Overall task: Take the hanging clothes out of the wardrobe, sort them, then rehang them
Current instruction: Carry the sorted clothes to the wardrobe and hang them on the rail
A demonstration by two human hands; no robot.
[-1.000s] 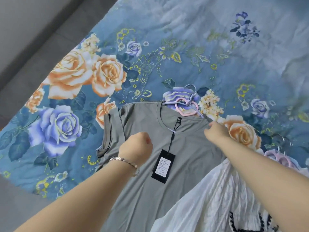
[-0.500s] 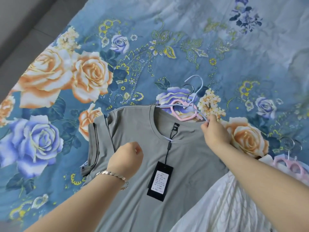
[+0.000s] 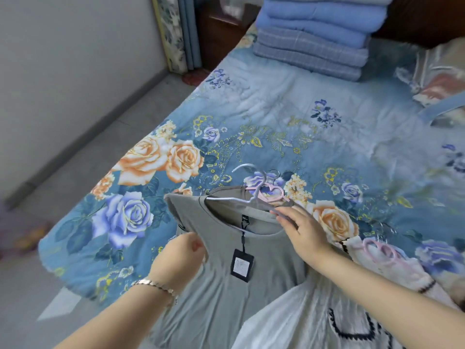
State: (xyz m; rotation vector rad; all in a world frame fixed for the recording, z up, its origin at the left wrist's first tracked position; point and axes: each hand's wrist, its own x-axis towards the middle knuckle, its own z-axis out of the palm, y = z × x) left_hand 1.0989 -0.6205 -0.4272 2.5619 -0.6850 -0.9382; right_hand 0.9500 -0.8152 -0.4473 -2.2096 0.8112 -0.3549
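Observation:
A grey T-shirt (image 3: 221, 293) with a black price tag (image 3: 242, 264) lies on the floral bedspread (image 3: 302, 117). My left hand (image 3: 180, 259) grips the shirt's left shoulder and holds it up. My right hand (image 3: 305, 231) pinches the arm of a pale lilac hanger (image 3: 247, 196) that is partly out of the neck opening. A pink heart-shaped hanger (image 3: 270, 193) lies under it on the bed. A white knit garment with dark trim (image 3: 327, 321) lies over the shirt's lower right part.
Another pink hanger (image 3: 380, 249) sits on a cream garment at the right. Folded blue blankets (image 3: 314, 34) are stacked at the head of the bed, with a pillow (image 3: 442, 81) to the right. Grey floor (image 3: 100, 122) and a wall lie to the left.
My left hand took hold of the shirt's shoulder and raised it. My right hand drew the lilac hanger up out of the collar. The view tilted up, showing the head of the bed.

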